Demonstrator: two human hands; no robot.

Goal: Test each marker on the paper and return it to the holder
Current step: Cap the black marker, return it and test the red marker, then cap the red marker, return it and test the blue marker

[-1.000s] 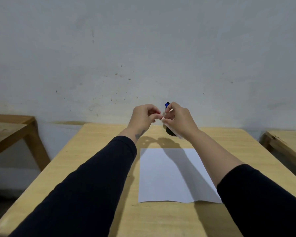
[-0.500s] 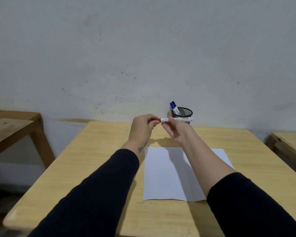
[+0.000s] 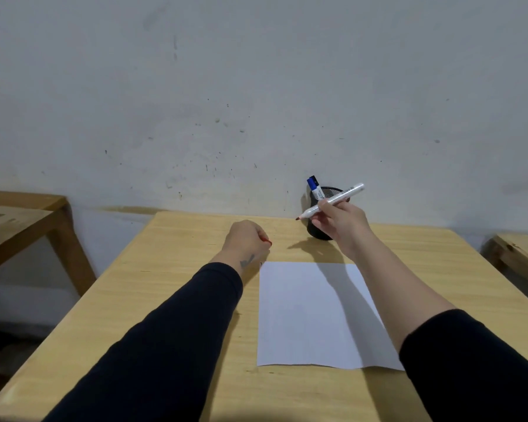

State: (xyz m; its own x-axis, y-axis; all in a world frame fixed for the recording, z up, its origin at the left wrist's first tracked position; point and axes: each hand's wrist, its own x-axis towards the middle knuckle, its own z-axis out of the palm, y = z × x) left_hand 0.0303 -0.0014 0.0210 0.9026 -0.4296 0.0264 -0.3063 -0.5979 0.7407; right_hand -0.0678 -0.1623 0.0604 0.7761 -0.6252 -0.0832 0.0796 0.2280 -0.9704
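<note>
Because the red marker [image 3: 333,203] has its cap off and sits high over the far side of the table [image 3: 171,287], its wet tip could mark the wood or a hand before it gets to the paper [image 3: 305,315]. It is white with a red tip pointing left. The right hand [image 3: 339,219] has a tight grip on it. The left hand [image 3: 246,240] is closed on the red cap [image 3: 267,241]. The black holder [image 3: 319,231] stands just behind, with a blue marker [image 3: 315,186] inside.

I saw both dark-sleeved arms reaching forward, the left hand [image 3: 247,239] curled into a fist low near the counter [image 3: 171,287], the right hand [image 3: 340,219] raised, fingers pinched closed in a writing grip.
</note>
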